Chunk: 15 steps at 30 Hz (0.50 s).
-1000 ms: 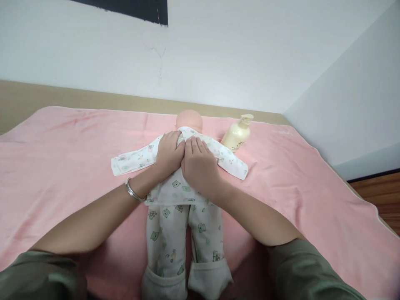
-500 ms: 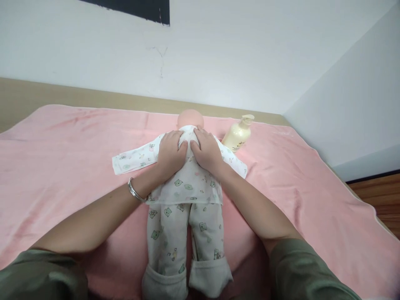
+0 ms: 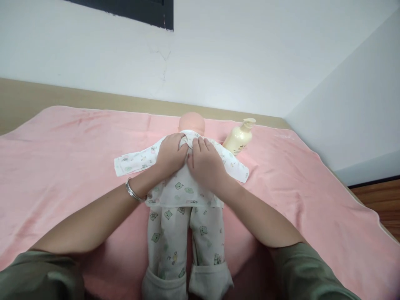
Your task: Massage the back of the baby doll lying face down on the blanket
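cotton top (image 3: 184, 187) on the doll (image 3: 191, 123) lying mid-blanket (image 3: 62, 166) sits under your left hand (image 3: 170, 156) and right hand (image 3: 204, 164), both pressed flat near the collar; press unevenly and it may bunch, or an elbow may tip the bottle (image 3: 239, 137).

Doll's clothes (image 3: 184, 189): white with small green bear print
Doll's head (image 3: 191, 123): peach
Blanket (image 3: 62, 166) under the doll: pink
Bottle (image 3: 239, 136) right of the doll's head: cream-yellow
Sleeves (image 3: 309, 273): olive green

Dark script on lotion bottle (image 3: 239, 138), too small to read.
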Available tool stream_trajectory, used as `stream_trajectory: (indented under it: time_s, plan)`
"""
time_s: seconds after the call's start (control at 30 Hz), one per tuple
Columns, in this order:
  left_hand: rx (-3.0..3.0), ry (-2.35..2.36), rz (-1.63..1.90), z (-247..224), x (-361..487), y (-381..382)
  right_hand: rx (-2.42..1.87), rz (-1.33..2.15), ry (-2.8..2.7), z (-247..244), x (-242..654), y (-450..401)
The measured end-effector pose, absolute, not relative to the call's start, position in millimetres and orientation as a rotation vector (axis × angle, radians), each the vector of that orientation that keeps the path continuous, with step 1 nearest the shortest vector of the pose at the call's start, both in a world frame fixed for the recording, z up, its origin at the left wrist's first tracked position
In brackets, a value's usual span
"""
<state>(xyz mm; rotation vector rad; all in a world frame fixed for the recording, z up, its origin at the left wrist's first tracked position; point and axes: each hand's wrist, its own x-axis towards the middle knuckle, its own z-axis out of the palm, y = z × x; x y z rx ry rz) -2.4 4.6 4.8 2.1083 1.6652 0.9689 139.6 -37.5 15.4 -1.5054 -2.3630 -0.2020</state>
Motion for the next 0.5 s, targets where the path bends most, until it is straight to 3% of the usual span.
stream_trajectory:
  time_s: [0.13,0.37,0.5]
  plan:
    - [2.147,1.731,0.874,10,-7,8,-1.454,-0.281,-2.419,14,136,-55]
    - [2.879,1.622,0.568,18,7,-30,-1.575,0.175,-2.300,26,156,1]
    - [2.627,1.706,0.617,26,5,-27,-1.651,0.137,-2.299,24,155,6]
